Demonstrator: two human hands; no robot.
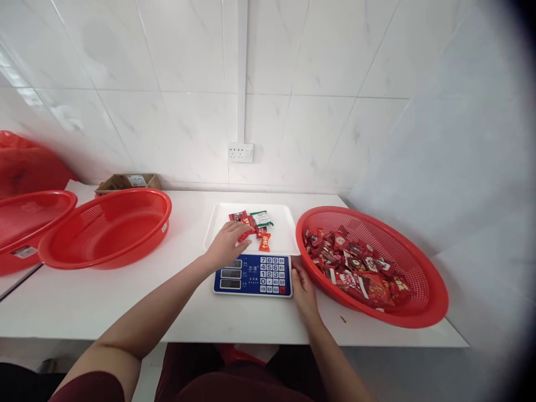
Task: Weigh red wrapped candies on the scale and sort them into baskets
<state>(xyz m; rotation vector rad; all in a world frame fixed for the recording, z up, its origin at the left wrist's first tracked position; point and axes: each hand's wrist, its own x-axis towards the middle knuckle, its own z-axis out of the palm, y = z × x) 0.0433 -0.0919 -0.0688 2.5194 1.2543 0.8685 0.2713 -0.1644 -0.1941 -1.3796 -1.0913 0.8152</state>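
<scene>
Your left hand (pixel 229 241) is on the sweets (pixel 262 218) mid-frame, its grip hidden from me, while your right hand (pixel 304 293) lies loose, uncurled, beside the scale (pixel 253 283), where a bump could jog the reading.

Head-worn view — forward, downward, counter (pixel 251 321) near

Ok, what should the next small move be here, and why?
I'd probably lift the left hand clear of the tray: its fingers are over the wrapped packets, and the hand partly hides the scale's top readout. Raising it should uncover both. The right hand can likely wait at the scale's right edge.
</scene>
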